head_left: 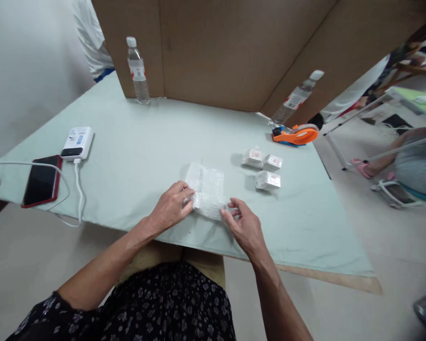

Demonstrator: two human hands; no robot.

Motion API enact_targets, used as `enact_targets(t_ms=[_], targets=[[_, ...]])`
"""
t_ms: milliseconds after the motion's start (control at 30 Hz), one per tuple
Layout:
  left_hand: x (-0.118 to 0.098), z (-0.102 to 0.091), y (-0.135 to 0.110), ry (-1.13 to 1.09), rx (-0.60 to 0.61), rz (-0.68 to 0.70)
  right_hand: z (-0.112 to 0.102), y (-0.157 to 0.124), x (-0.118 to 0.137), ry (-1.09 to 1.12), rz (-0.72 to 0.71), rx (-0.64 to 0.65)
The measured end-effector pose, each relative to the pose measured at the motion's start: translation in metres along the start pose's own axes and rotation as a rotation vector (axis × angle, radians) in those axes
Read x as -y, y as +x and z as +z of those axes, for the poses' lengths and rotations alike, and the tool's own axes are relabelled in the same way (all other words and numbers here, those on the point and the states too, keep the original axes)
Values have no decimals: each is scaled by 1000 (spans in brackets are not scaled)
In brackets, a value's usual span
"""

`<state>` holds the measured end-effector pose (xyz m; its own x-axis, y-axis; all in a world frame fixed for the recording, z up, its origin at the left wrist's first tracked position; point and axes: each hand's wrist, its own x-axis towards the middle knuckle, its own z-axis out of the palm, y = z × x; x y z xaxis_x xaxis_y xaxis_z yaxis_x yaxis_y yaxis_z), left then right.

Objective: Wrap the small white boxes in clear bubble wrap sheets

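Note:
A sheet of clear bubble wrap [213, 184] lies near the front edge of the cloth-covered table. At its left side, my left hand [173, 203] is closed around a small whitish box [196, 201], mostly hidden by the fingers and resting on the wrap. My right hand [243, 225] is at the sheet's right edge, thumb and curled fingers pinching its border. To the right sit three small boxes in clear wrapping: a back-left box [253, 157], a back-right box [273, 162] and a front box [268, 180].
An orange tape dispenser [298, 136] sits at the right edge beside a tilted water bottle [296, 99]. Another bottle [138, 71] stands before the tall cardboard screen [213, 52]. On the left lie a white power bank [78, 142], a cable and a phone [42, 180]. Other people are partly visible.

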<state>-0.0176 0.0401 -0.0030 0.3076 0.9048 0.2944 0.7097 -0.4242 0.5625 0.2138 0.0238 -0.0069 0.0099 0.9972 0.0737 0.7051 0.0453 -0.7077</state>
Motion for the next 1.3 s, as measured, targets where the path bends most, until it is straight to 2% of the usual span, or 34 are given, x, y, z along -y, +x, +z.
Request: enact_targets(t_ms=[100, 267, 433, 567, 733, 833, 1000, 1133, 1200, 1300], targets=[[-3, 3, -4, 29, -17, -13, 4, 3, -6, 102, 175, 115], [-4, 1, -4, 95, 25, 7, 23, 17, 2, 142, 224, 99], [-6, -5, 2, 176, 116, -5, 41, 17, 11, 158, 119, -18], [-9, -6, 5, 170, 180, -60, 47, 15, 25, 181, 4, -108], [-7, -5, 9, 95, 234, -115, 51, 18, 46, 307, -36, -34], [-3, -5, 11, 30, 243, -123, 56, 17, 53, 262, -83, 4], [1, -4, 10, -66, 205, -90, 61, 15, 52, 60, -220, 48], [2, 2, 3, -142, 123, -87, 53, 18, 55, -50, -279, 164], [4, 5, -1, -223, 51, -119, 44, 20, 58, -45, -294, 248], [4, 9, -5, -356, -23, -245, 30, 23, 60, 17, -323, 371]])
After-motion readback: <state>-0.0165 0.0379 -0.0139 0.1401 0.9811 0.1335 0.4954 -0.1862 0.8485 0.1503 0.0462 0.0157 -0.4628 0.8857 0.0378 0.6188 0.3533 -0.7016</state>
